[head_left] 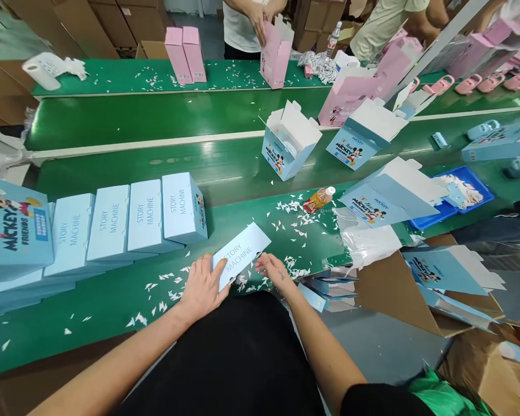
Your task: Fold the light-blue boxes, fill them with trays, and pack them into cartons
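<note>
A light blue "STORY MACHINE" box (pixel 241 253) lies flattened on the green table (pixel 112 300) near its front edge. My left hand (pixel 203 287) grips its lower left end, with the fingers curled over the edge. My right hand (pixel 275 271) presses on its right edge with the fingers bent. To the left stands a row of finished blue boxes (pixel 143 216). White paper scraps (pixel 292 225) litter the table round both hands.
Open blue boxes (pixel 286 144) stand on the conveyor belt (pixel 156 115). A small bottle (pixel 318 200) lies beside a tipped blue box (pixel 390 196). Flat blue cartons (pixel 329 286) are stacked at the right. Pink boxes (pixel 185 55) and other people's hands (pixel 260 20) are across the belt.
</note>
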### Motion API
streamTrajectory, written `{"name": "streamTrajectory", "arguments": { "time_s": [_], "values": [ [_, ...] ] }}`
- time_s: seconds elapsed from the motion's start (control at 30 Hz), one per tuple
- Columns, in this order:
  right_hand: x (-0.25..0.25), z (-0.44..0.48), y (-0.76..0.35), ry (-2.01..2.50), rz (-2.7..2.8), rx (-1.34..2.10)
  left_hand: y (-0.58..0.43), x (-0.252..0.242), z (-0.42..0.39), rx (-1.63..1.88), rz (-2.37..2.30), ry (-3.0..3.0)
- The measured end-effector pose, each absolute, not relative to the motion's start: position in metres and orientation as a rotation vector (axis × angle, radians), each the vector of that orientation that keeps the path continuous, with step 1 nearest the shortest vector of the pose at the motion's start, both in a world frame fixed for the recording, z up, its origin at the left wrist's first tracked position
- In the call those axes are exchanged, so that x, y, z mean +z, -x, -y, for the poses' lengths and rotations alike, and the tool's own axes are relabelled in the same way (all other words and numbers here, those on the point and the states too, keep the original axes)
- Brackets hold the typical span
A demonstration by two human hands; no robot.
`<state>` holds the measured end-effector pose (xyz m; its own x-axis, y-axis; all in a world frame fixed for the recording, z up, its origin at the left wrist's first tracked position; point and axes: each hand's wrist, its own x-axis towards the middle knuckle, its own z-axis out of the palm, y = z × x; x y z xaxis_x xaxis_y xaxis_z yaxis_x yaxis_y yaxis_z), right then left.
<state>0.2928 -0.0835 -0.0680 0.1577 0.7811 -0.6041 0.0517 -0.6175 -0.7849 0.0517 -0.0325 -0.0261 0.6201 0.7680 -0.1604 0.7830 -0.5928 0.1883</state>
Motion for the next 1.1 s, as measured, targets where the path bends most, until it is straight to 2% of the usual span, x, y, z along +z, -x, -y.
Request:
{"name": "streamTrajectory", "arguments": {
  "time_s": [0.1,0.33,0.5,0.63,0.73,0.9,1.1],
  "values": [
    [-0.08,0.068,-0.282,1.779,0.785,1.591,-0.05,-0.027,0.03,-0.055,-1.232,-2.599],
    [-0.083,0.068,-0.28,1.707,0.889,1.519,-0.047,-0.03,0.03,-0.119,-1.247,-2.609],
    [-0.062,0.06,-0.276,2.046,1.145,1.467,-0.046,-0.032,0.032,-0.132,-1.246,-2.646],
    [-0.033,0.048,-0.257,2.488,1.323,1.216,-0.046,-0.03,0.031,-0.182,-1.224,-2.671],
    [-0.02,0.04,-0.242,2.656,1.304,1.102,-0.047,-0.029,0.03,-0.222,-1.209,-2.661],
    [-0.015,0.033,-0.226,2.76,1.263,1.003,-0.048,-0.028,0.033,-0.213,-1.265,-2.595],
    [-0.023,0.035,-0.194,2.636,1.132,0.918,-0.049,-0.029,0.036,-0.236,-1.303,-2.591]
  ]
}}
